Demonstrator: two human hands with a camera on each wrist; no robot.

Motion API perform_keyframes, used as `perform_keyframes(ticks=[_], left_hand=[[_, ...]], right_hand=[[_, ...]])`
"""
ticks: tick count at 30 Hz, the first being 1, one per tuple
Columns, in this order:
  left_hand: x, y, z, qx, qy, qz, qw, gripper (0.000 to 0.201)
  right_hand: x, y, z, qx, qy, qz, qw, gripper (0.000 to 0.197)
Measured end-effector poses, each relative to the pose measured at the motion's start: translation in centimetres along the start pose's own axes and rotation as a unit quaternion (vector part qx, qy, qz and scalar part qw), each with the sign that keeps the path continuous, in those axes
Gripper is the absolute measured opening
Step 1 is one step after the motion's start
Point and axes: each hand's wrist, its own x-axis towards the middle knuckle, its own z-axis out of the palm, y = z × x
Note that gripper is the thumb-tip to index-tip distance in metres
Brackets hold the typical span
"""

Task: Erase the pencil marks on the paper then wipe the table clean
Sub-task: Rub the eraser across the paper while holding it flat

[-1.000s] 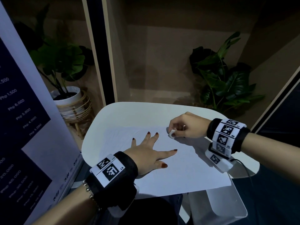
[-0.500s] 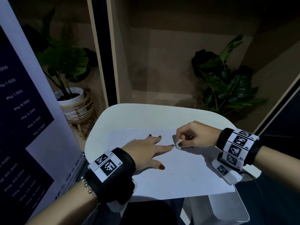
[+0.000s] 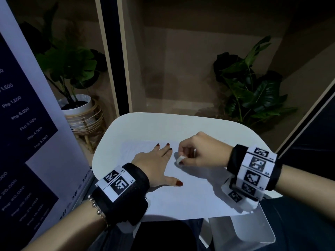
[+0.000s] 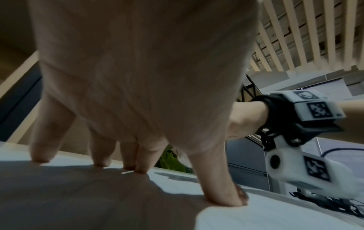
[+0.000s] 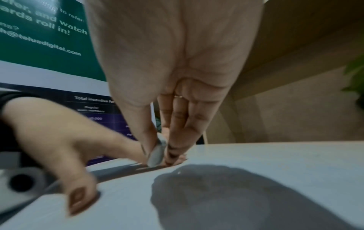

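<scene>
The paper (image 3: pixel 181 192) lies flat on the counter (image 3: pixel 145 127). The left hand (image 3: pixel 154 165) presses it with spread fingers. The right hand (image 3: pixel 201 151) pinches the eraser (image 3: pixel 180 159), its tip on the paper just beside the left fingertips (image 3: pixel 169 149).

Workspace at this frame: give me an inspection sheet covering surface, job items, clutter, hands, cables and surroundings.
Surface: white rounded table, lit, partly shadowed by the hands.
Job's things: paper lies flat on the table; small white eraser touches the sheet. Pencil marks too faint to judge. No wiping cloth seen.
Clutter: nothing seen.
Hands: left hand spread flat, pressing the paper; right hand pinches the eraser.
Cables: dark cable behind the right wrist unit.
Surroundings: potted plant in a rattan stand at left, leafy plant at right, printed banner along the left edge.
</scene>
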Motion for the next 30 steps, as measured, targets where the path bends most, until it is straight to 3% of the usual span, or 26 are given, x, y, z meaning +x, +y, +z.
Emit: perform_keyframes(ticks=[4,10,15,21,27,30], left_hand=[[0.3,-0.2,0.5,-0.02,0.008,0.003,1.0,0.102],[0.4,0.1,0.5,-0.002,-0.001,-0.009,1.0,0.104],[0.4,0.0,0.5,-0.022,-0.005,-0.007,1.0,0.099],[0.2,0.2,0.2,0.003,-0.019,-0.014,1.0,0.104],[0.3,0.0,0.4,-0.014,-0.015,-0.009,1.0,0.101],[0.2,0.2,0.2,0.002,-0.023,-0.013,1.0,0.104]], right_hand=[[0.0,-1.0,2.2,0.021,-0.009,-0.019,1.0,0.007],[0.8,-0.1,1.3,-0.038,0.011,0.016,0.999,0.016],[0.9,-1.6,1.7,-0.011,-0.042,-0.025,0.999,0.01],[1.5,0.7,0.1,-0.068,-0.024,0.044,0.996,0.017],[1.0,-1.3,1.5,-0.009,-0.06,-0.025,0.998,0.011],[1.3,0.5,0.2,-0.02,-0.06,0.024,0.998,0.012]])
